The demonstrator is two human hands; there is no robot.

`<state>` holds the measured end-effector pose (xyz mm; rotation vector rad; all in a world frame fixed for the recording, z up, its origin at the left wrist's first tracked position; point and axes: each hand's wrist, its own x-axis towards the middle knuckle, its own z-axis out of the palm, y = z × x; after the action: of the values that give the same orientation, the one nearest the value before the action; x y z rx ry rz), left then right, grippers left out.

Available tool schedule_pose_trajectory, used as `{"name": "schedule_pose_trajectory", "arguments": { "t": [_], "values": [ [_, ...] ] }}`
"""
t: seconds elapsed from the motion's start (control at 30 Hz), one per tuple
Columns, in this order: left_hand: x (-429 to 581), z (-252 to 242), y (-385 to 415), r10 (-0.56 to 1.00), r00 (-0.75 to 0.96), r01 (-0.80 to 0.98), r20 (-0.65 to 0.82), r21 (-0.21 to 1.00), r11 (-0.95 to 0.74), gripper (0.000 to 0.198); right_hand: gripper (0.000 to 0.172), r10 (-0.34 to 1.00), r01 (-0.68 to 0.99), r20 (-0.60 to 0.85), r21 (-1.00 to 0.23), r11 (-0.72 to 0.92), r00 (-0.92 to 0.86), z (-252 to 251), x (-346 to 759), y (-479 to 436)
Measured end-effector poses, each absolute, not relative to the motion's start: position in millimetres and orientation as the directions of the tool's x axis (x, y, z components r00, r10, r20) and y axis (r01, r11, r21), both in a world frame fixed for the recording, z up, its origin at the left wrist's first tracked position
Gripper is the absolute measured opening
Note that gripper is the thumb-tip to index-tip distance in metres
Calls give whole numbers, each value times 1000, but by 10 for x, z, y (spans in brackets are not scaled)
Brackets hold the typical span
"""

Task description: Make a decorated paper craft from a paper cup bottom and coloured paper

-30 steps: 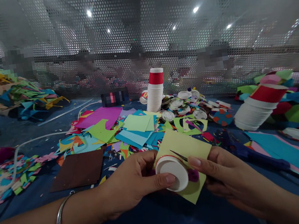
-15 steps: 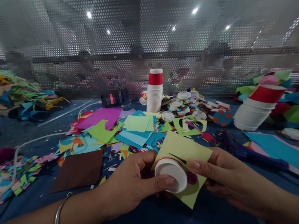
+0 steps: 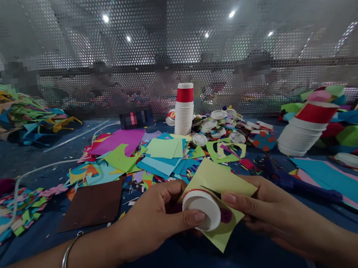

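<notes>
Head view: clasping paper cup (image 3: 201, 207) with left hand (image 3: 152, 223), pinching yellow-green sheet (image 3: 216, 177) behind it with right hand (image 3: 268, 212).

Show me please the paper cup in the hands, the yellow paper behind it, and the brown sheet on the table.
paper cup (image 3: 204, 207): head view, on its white round bottom.
yellow paper (image 3: 211, 175): head view, on the bare upper part above the cup.
brown sheet (image 3: 93, 204): head view, on its middle.

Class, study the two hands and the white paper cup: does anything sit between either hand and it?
The left hand grips the cup directly. The right hand pinches a yellow-green paper sheet, which lies between it and the cup.
</notes>
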<state>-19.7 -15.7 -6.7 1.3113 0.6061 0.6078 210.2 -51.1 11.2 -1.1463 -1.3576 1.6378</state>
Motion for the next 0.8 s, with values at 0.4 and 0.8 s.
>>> {"name": "schedule_pose_trajectory", "arguments": {
  "t": [0.4,0.8],
  "values": [
    [-210,-57,-149,720,690,-30,-68,992,123,35,44,930,2,-242,-968,-251,-277,150,2069,-505],
    [-227,-23,-139,763,642,65,-74,997,43,34,37,907,12,-198,-978,-209,-371,130,2105,-482]
  ]
}}
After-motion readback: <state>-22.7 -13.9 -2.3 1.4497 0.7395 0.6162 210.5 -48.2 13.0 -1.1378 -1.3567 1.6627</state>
